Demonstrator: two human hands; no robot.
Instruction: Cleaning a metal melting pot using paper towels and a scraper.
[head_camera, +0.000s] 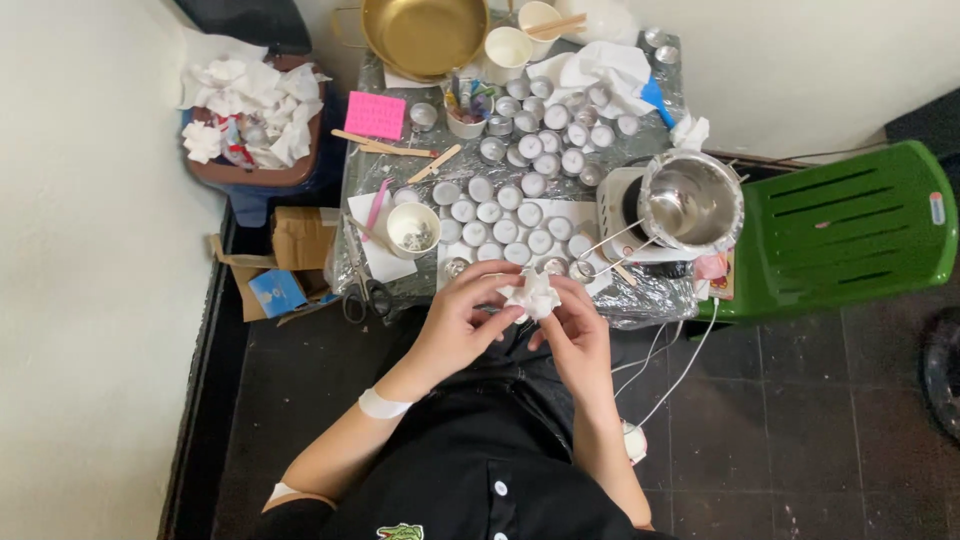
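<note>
Crumpled white tissue (534, 295) just above table edge

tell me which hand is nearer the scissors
Left. The left hand is just to the right of the scissors at the table's front edge; the right hand is farther right, beyond the crumpled tissue both hands hold.

The scene is viewed from a single head-worn camera, aimed almost straight down from well above. The table (400, 285) is seen at the frame's top centre, the hands below it, the floor (800, 430) around. No second view is provided.
</note>
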